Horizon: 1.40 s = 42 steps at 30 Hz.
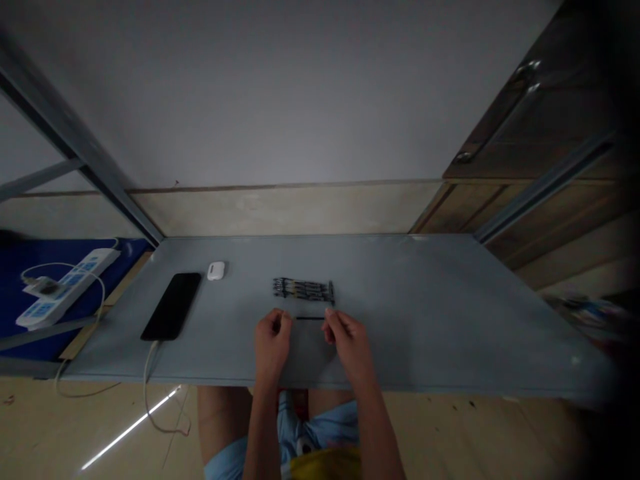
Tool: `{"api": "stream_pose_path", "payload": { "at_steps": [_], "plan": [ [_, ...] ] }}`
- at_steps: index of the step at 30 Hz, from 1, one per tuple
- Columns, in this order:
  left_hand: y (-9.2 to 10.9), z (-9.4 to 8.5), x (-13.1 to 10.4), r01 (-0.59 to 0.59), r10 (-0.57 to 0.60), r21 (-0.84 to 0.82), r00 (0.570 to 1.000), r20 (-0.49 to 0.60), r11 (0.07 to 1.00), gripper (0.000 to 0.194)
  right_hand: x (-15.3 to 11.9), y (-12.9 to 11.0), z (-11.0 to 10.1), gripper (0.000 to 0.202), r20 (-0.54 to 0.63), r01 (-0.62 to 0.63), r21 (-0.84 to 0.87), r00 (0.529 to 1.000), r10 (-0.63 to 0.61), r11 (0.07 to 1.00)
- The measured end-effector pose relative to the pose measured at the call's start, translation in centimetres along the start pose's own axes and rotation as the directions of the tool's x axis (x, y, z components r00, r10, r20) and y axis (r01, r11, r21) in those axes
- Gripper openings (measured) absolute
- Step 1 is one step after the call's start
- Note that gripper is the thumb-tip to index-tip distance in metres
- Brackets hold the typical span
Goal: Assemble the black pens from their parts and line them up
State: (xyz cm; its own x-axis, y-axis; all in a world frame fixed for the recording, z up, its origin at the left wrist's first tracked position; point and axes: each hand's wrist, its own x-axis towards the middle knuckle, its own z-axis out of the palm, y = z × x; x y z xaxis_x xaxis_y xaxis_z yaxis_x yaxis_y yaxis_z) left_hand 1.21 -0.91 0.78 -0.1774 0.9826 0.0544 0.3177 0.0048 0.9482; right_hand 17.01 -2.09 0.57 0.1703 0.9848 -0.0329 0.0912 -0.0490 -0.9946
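Hands (306,337) beside thin black stick (310,318)

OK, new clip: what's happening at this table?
A seated person has both hands over a grey table. The left hand and right hand are at the two ends of a thin dark pen-like stick; whether they grip it is unclear. A row of similar dark pens lies just behind. To the left lie a phone on a cable and a white earbud case.

A grey counter (425,313) bears a black phone (171,305), a white earbud case (216,271) and black pens (303,290); a white-and-blue power strip (65,285) lies on blue cloth (30,260).
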Motion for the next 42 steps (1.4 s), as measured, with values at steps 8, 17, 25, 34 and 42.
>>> {"api": "stream_pose_path", "payload": {
  "at_steps": [8,17,25,34,42],
  "plan": [
    [-0.06,-0.38,0.18,-0.009,0.012,-0.058,0.999,0.049,0.998,0.031,0.03,-0.16,-0.51,0.032,0.058,0.046,-0.066,0.997,-0.042,0.997],
    [-0.11,-0.16,0.34,0.013,-0.01,-0.049,0.998,0.068,0.999,0.031,0.17,0.15,-0.55,0.039,0.045,0.004,-0.025,0.999,-0.002,1.0],
    [-0.1,-0.1,0.37,0.011,-0.008,-0.063,0.998,0.055,0.998,0.032,0.28,-0.37,-0.37,0.036,0.026,0.043,-0.071,0.999,-0.041,0.997],
    [-0.18,-0.07,0.16,0.002,0.009,-0.1,0.993,0.117,0.995,0.029,0.17,0.42,-0.44,0.047,0.001,0.01,-0.051,1.0,-0.01,0.999],
    [-0.23,0.04,0.24,0.01,-0.007,-0.054,0.998,0.056,0.998,0.029,0.08,-0.23,-0.71,0.036,0.043,0.029,-0.101,0.999,-0.025,0.994]
  ]
}}
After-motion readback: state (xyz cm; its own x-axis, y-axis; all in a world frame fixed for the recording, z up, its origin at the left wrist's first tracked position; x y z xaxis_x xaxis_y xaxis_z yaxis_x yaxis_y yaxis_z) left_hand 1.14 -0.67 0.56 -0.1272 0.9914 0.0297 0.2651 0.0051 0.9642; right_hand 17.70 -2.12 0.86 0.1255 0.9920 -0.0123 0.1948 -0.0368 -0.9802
